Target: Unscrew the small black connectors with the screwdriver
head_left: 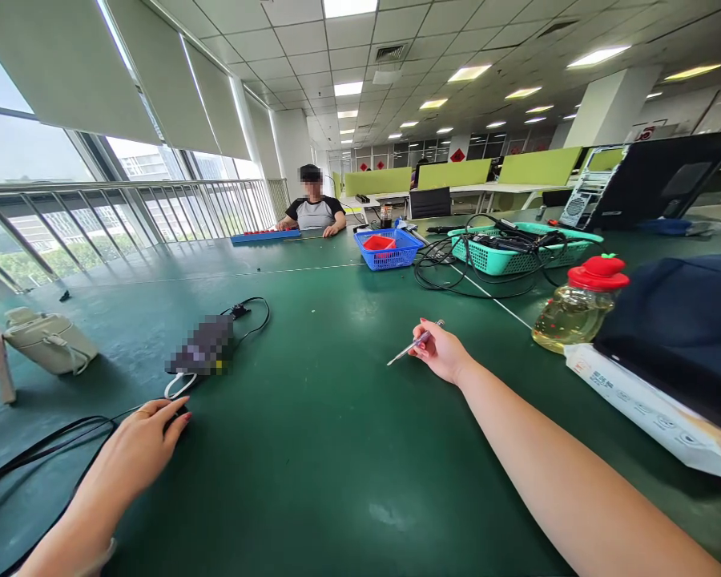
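Observation:
My right hand (438, 350) is above the middle of the green table (312, 481), its fingers pinched round a slim screwdriver (419, 341). The metal tip points left and slightly down. On the left, my left hand (147, 441) is low over the tabletop, its fingers curled over a small dark object (181, 413) that they mostly hide. Just beyond that hand lies a dark, blurred-out device (203, 344), with a white cable loop (179, 385) at its near end and a thin black cable (267, 308) at its far end.
Black cables (42, 453) run beside my left forearm. A beige case (54, 340) stands far left. Blue basket (389, 250), teal basket (498, 260) with cables, red-lidded bottle (577, 308) and white packet (642, 401) lie beyond and right. A person (313, 212) sits opposite.

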The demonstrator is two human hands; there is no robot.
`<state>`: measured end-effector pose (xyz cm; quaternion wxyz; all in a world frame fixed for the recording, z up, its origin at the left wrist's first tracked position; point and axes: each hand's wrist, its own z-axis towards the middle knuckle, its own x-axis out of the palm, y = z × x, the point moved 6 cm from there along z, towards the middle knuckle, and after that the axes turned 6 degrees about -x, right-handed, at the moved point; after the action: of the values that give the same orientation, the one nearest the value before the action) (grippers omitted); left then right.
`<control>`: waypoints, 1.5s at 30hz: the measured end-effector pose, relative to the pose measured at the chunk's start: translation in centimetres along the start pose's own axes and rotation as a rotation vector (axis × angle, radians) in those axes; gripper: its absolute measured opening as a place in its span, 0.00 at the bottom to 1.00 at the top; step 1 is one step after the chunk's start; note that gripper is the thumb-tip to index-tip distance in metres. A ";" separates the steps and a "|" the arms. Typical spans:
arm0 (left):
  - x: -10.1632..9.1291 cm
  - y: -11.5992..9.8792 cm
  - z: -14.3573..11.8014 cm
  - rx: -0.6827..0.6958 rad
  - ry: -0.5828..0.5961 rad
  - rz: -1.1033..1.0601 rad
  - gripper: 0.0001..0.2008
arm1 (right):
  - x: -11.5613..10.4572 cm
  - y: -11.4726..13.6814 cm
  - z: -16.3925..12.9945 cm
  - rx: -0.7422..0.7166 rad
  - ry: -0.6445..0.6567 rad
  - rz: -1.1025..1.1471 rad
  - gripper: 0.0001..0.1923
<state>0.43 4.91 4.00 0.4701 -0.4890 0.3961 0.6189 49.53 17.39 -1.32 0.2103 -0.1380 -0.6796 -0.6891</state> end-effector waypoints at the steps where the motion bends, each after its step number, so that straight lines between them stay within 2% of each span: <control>1: 0.6 -0.1 0.2 0.003 0.014 0.010 0.29 | 0.0 0.0 0.0 -0.001 -0.002 0.001 0.20; 4: 1.4 0.0 0.2 -0.014 0.018 0.026 0.29 | -0.1 0.0 0.1 -0.002 -0.007 0.012 0.20; 7: 0.9 0.1 -0.4 -0.067 -0.011 0.011 0.29 | -0.1 0.0 0.1 0.005 -0.008 0.023 0.19; 10: 0.4 0.1 -1.0 -0.111 0.018 -0.004 0.30 | 0.0 0.0 0.1 0.009 -0.003 0.026 0.20; 18: -0.2 -0.4 -1.4 -0.125 0.035 -0.024 0.31 | 0.1 0.0 0.0 0.017 -0.007 0.033 0.20; 24: -1.5 0.1 -1.6 -0.314 0.037 -0.110 0.33 | 0.2 0.1 -0.2 0.014 -0.013 0.022 0.20; 31: -2.2 0.0 -2.0 -0.373 0.039 -0.038 0.32 | 0.0 0.0 0.0 0.006 -0.014 0.014 0.20; 37: -2.0 0.1 -2.2 -0.444 0.123 0.069 0.30 | 0.1 -0.1 0.1 -0.010 -0.011 -0.002 0.20; 41: -1.5 1.0 -2.1 -0.504 0.113 0.035 0.28 | 0.1 -0.1 0.0 -0.019 -0.005 -0.010 0.20; 45: -1.2 1.2 -2.2 -0.494 0.097 0.042 0.29 | 0.2 -0.1 0.0 -0.022 -0.003 -0.015 0.21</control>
<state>-0.10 2.32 4.81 0.3037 -0.6099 0.2651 0.6823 49.32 17.32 -1.30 0.2025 -0.1364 -0.6733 -0.6979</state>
